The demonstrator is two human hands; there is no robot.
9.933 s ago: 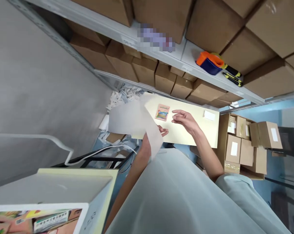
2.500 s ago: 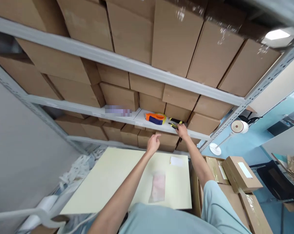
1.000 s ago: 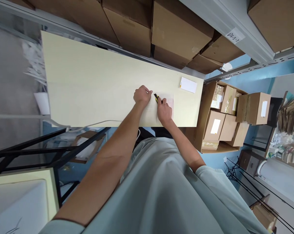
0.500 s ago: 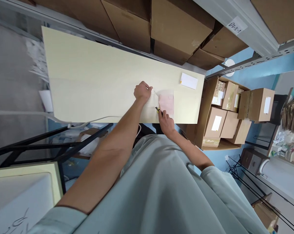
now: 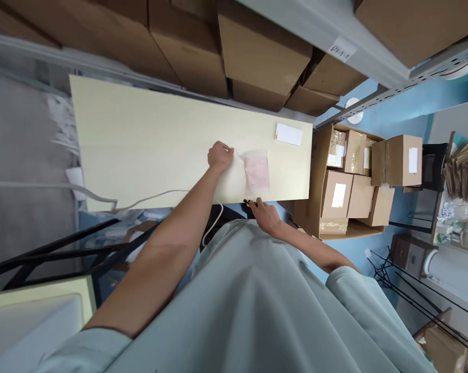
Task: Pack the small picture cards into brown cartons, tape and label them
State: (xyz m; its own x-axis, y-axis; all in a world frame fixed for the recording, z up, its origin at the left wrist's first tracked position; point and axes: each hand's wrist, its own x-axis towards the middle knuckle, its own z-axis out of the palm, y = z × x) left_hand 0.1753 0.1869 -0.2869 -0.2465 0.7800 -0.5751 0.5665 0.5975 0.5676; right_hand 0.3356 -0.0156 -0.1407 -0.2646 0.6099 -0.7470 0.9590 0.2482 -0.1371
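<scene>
A flat pink item (image 5: 257, 173) lies on the cream tabletop (image 5: 148, 140), inside a thin, translucent white wrapping (image 5: 236, 178). At the wrapping's upper left corner, my left hand (image 5: 220, 156) is closed, thumb and fingers pinching its edge. My right hand (image 5: 265, 214) is by the near table edge, wrapped round a small black and yellow cutter knife (image 5: 247, 202). The knife is now apart from the pink item, just below the wrapping. Its blade is too small to make out.
A white rectangular packet (image 5: 288, 134) lies at the table's far right. Cardboard boxes (image 5: 257, 57) fill the shelf behind. To the right stands a large open carton (image 5: 324, 155) with several smaller boxes. A white cable (image 5: 152, 196) runs across the near left edge.
My right hand has drawn the cutter knife down toward me, from beside the pink item to the table's near edge. My left hand keeps its pinch on the wrapping. The camera view has shifted.
</scene>
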